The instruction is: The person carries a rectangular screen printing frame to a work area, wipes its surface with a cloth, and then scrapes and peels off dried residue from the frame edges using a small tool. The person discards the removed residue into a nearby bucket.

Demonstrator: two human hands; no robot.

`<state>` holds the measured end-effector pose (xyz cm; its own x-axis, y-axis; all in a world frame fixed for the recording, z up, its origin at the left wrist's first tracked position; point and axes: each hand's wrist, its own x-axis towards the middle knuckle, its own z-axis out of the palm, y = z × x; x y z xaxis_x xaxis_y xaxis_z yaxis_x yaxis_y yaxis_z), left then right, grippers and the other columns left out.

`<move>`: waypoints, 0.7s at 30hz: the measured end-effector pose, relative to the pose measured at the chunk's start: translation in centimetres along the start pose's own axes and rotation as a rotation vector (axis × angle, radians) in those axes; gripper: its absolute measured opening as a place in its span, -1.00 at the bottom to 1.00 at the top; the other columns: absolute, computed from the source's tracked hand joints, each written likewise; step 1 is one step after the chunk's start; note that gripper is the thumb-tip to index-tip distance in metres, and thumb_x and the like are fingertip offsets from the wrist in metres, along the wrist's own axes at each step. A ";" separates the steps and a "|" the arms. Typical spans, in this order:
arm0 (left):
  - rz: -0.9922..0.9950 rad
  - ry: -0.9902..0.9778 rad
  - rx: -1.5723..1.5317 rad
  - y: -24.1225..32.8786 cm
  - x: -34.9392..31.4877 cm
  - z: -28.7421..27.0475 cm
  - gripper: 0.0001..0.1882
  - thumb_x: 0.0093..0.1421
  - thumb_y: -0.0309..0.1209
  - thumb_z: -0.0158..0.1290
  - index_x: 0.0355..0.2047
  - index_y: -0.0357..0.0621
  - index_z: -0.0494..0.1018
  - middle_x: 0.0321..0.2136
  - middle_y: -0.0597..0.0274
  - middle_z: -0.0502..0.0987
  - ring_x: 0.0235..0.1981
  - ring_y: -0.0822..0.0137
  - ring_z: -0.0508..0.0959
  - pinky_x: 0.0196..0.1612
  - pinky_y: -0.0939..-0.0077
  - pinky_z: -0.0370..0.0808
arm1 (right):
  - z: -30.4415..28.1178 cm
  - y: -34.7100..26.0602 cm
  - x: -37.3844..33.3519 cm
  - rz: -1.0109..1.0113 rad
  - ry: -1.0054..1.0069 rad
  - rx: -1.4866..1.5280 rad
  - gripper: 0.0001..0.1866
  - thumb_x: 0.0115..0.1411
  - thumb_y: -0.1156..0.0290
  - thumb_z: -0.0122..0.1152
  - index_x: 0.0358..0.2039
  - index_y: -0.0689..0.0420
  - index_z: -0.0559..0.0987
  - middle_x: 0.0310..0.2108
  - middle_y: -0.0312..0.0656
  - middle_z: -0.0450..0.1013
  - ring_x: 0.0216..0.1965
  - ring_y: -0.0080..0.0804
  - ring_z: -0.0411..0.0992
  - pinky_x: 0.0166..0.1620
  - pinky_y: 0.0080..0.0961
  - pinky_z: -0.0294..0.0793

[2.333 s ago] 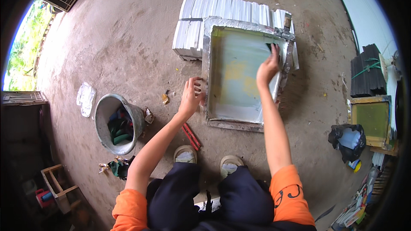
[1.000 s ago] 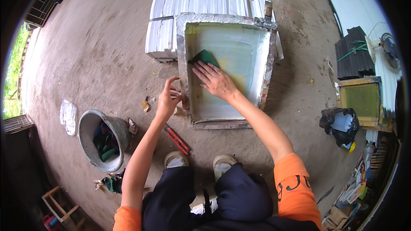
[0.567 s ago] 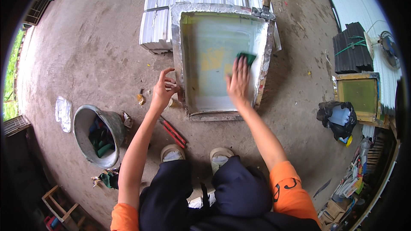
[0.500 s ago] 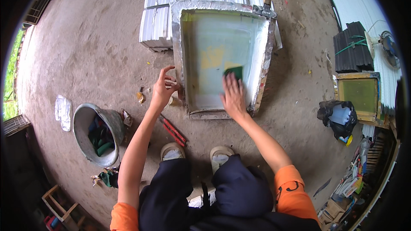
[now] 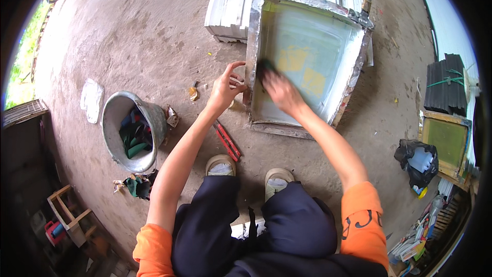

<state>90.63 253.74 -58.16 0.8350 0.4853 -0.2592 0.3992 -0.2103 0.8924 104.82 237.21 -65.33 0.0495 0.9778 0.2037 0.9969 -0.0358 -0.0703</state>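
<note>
A screen printing frame (image 5: 254, 46) lies tilted on a stack of white bundles, its pale mesh marked with yellowish patches. My right hand (image 5: 283, 92) presses a dark green cloth (image 5: 265, 69) onto the mesh beside the left inner edge. Hand and cloth are blurred by motion, and the fingers partly cover the cloth. At the outer left side of the frame, my left hand (image 5: 225, 91) has its fingers curved against the rail, with thumb and fingertips at its edge.
White bundles (image 5: 230, 13) support the frame. Red-handled pliers or cutters (image 5: 227, 141) lie by my left foot. A grey bucket (image 5: 160, 123) of dark cloths stands left. On the right are a black bag (image 5: 417, 166), a second framed screen (image 5: 445, 141) and tied dark bundles (image 5: 445, 84).
My right hand has swept the cloth leftward and slightly away across the mesh. My left hand stays at the left rail. The whole view has shifted, with the scene now further right.
</note>
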 end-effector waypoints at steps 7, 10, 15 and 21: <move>-0.016 0.020 -0.015 -0.8 -0.6 -0.8 -0.33 -0.09 -0.60 0.16 0.05 0.10 0.22 -0.40 0.27 0.40 -0.41 0.44 0.51 -0.32 0.54 0.45 | -4.8 4.9 -1.1 -0.098 0.098 -0.100 -0.50 0.06 0.50 -0.02 0.08 0.03 0.29 0.15 -0.29 0.18 0.17 -0.44 0.13 0.23 -0.31 0.08; -0.011 0.015 -0.017 -0.9 -0.4 -0.6 -0.33 -0.09 -0.60 0.16 0.05 0.10 0.21 -0.40 0.27 0.41 -0.41 0.42 0.51 -0.32 0.53 0.46 | -4.5 1.9 1.0 0.158 0.024 -0.240 -0.46 0.04 0.54 0.00 0.10 0.01 0.27 0.17 -0.31 0.14 0.20 -0.42 0.08 0.25 -0.29 0.03; -0.001 0.010 0.010 -0.2 -0.2 -0.5 -0.32 -0.09 -0.60 0.15 0.06 0.10 0.21 -0.39 0.24 0.42 -0.40 0.38 0.53 -0.31 0.51 0.46 | -2.4 -1.3 -5.2 -0.183 -0.239 0.203 -0.39 -0.01 0.63 -0.01 0.11 0.00 0.25 0.19 -0.32 0.10 0.23 -0.44 0.02 0.27 -0.35 -0.03; 0.013 0.047 0.041 -0.3 -0.6 -0.3 -0.32 -0.08 -0.59 0.15 0.06 0.12 0.20 -0.40 0.22 0.44 -0.38 0.35 0.54 -0.33 0.47 0.46 | -8.9 3.6 -11.8 0.046 -0.367 -0.392 -0.41 0.04 0.52 -0.13 0.15 0.13 0.17 0.23 -0.25 0.01 0.28 -0.43 -0.11 0.29 -0.24 -0.19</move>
<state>89.92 253.78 -58.20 0.8220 0.5212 -0.2296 0.4045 -0.2506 0.8795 108.41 223.74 -59.29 0.1386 0.9789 -0.1503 0.9459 -0.0859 0.3128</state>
